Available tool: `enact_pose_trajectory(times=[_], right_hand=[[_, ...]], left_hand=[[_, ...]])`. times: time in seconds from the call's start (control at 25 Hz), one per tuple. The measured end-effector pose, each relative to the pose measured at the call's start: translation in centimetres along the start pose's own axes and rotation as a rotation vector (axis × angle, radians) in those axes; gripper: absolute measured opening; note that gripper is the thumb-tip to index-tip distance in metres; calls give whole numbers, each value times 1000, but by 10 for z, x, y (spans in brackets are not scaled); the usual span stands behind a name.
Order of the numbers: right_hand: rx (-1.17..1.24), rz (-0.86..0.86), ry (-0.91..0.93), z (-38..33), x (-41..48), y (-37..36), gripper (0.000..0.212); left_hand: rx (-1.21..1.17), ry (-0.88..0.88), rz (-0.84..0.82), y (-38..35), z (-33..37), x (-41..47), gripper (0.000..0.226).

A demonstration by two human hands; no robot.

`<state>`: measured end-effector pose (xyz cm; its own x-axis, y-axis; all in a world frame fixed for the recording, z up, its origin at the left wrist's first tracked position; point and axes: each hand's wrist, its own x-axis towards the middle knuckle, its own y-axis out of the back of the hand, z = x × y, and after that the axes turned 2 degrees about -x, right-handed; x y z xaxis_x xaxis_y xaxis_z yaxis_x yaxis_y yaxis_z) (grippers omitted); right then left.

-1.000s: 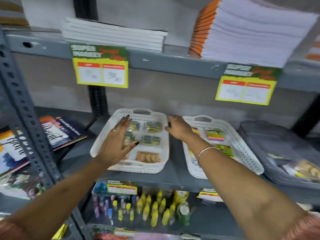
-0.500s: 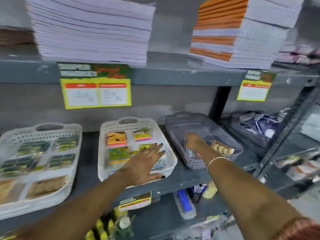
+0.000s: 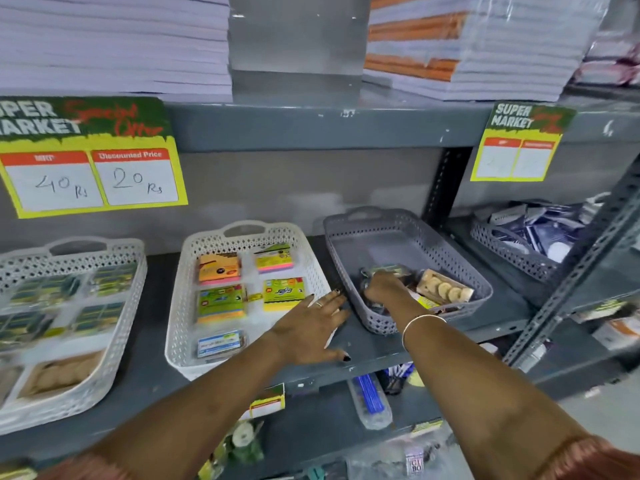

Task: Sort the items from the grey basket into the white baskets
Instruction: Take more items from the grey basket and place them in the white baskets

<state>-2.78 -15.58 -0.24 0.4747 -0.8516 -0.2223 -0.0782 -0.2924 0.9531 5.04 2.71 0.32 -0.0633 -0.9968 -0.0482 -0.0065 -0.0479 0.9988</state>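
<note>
The grey basket (image 3: 398,223) stands on the shelf at centre right. It holds a pack of round wooden discs (image 3: 445,289) and a few small packets. My right hand (image 3: 384,289) is inside it, fingers curled down over a clear packet (image 3: 384,270); whether the hand grips it is unclear. My left hand (image 3: 311,327) rests flat with fingers spread on the right rim of the middle white basket (image 3: 187,299), which holds several sticky-note packs (image 3: 220,268). A second white basket (image 3: 114,344) at the left holds green packets and wooden packs.
Stacks of notebooks (image 3: 485,46) fill the shelf above. Yellow price tags (image 3: 90,174) hang from its edge. Another grey basket (image 3: 512,251) with dark packets stands at the right behind a slanted metal upright (image 3: 571,282). The lower shelf holds pens and small goods.
The view has swung right and closer. My right hand went from the white basket into the grey basket. My left hand moved from the left white basket to the middle basket's right rim.
</note>
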Motion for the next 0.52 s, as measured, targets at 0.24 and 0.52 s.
enact_pose_trajectory(times=[0.24, 0.52], right_hand=[[-6, 4, -72, -4, -9, 6, 45], [35, 126, -107, -21, -38, 48, 47]], left_hand=[[0, 8, 26, -2, 1, -1, 76], [-20, 38, 72, 3, -1, -11, 89]])
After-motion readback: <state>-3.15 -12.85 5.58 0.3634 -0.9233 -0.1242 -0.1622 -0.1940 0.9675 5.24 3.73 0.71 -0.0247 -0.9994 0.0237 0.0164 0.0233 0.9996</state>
